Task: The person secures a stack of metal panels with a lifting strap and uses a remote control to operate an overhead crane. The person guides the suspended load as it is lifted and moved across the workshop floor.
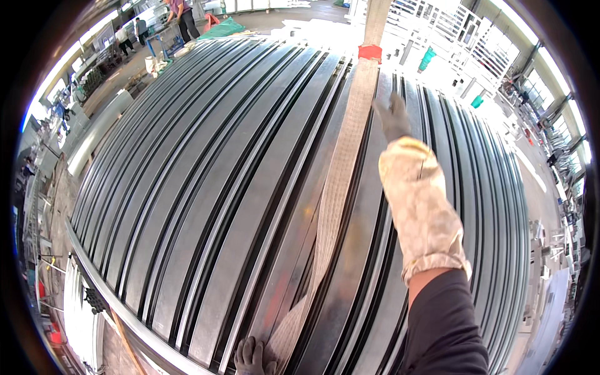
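A wide beige lifting strap [344, 150] runs up the middle over a broad stack of long dark grey metal profiles [244, 194], with a red band [370, 54] around its upper part. My right hand [394, 117], in a grey glove under a light patterned sleeve cover, reaches forward just right of the strap. Its fingers are apart and hold nothing. At the lower edge my left hand [251, 356], also in a grey glove, lies on the profiles beside the strap's near end. Its fingers are stretched forward and its thumb is close to the strap; part of it is cut off.
A pale rail [125, 306] edges the near left of the stack, with white profiles [81, 312] below it. White frames [462, 37] stand at the far right. Other people [182, 19] stand at the far left near a green sheet [223, 29] and a blue cart [164, 44].
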A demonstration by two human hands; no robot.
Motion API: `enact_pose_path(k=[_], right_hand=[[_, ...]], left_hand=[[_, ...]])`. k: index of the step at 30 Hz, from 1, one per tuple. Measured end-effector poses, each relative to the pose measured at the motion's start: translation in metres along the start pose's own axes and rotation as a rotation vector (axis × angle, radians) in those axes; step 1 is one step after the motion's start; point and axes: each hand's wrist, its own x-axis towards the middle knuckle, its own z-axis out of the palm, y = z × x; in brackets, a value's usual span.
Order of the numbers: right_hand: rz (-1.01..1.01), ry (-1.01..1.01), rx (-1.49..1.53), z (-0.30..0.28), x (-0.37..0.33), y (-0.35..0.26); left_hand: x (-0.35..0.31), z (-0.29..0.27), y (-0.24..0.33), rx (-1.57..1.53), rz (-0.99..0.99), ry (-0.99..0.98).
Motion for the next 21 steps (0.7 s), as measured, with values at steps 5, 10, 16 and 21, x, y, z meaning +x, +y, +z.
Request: enact_pose_path(k=[5, 10, 16, 21], right_hand=[[-0.217, 0.098, -0.076, 0.041, 0.11, -0.011], [-0.233, -0.026, -0.01, 0.051, 0.186, -0.006], [-0.421, -0.205, -0.427, 0.056, 0.202, 0.031], [-0.456, -0.052, -0.58, 0.05, 0.18, 0.045]], left_hand=[[0.005, 0.001, 0.006, 0.016, -0.064, -0.023], [0.018, -0.013, 0.024, 0.03, -0.062, 0.066], [0.018, -0.002, 0.017, 0.017, -0.019, 0.085], [0.023, 0.005, 0.015, 0.031, 0.003, 0.079]])
